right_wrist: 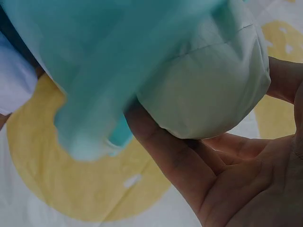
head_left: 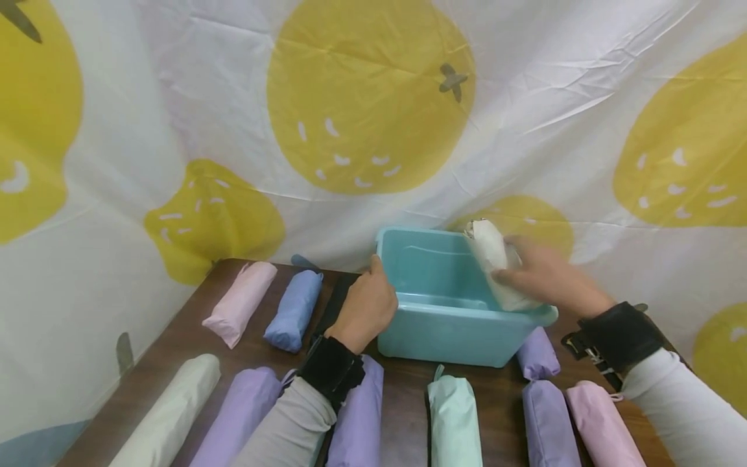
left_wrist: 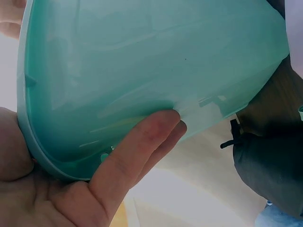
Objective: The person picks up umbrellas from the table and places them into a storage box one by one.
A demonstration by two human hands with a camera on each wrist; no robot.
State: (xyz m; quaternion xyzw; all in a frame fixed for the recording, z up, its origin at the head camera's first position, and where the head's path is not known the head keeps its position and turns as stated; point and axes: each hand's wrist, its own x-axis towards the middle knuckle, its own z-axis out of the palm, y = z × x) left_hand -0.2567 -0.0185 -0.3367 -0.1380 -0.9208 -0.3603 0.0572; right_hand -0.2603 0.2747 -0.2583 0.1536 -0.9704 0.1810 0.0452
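A teal plastic bin [head_left: 446, 334] stands toward the back of the table. My left hand [head_left: 364, 303] grips its left rim, with the thumb over the edge and the fingers [left_wrist: 137, 151] along the outer wall. At the bin's right end, my right hand [head_left: 539, 272] holds a cream folded umbrella [head_left: 489, 250] in its fabric sleeve. The umbrella is tilted, its lower part within the bin's opening. In the right wrist view, fingers and thumb curl around the rounded cream end [right_wrist: 208, 94], close to the blurred teal rim.
Pink [head_left: 240, 301], blue [head_left: 294, 311] and black [head_left: 335, 301] sleeved umbrellas lie left of the bin. Along the front are white [head_left: 169, 412], purple [head_left: 239, 415], mint [head_left: 455, 421] and pink [head_left: 604, 425] ones. A fruit-print cloth [head_left: 373, 214] hangs behind the table.
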